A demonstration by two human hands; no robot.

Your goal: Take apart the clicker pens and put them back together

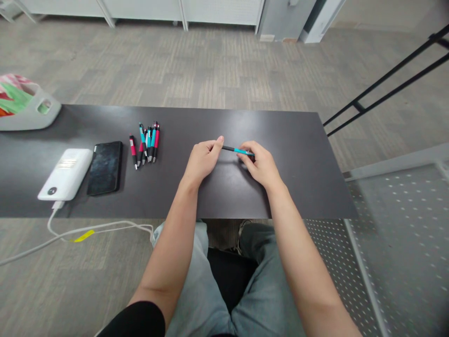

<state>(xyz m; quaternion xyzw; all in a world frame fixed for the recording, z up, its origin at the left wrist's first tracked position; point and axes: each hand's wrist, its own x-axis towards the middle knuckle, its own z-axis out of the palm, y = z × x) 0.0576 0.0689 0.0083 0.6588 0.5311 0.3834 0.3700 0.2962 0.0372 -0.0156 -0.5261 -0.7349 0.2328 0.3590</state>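
At twelve o'clock over the tabletop (pixel 305 178), my left hand (pixel 204 160) pinches the pen (pixel 236 150) by its dark end, my right hand (pixel 261 164) by its teal end. It looks light, stiff and smooth, best held mid-barrel.

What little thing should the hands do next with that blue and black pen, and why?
I'd probably ease the left hand off the black end of the pen. The right hand already pinches the blue part, so it could likely hold the pen alone.
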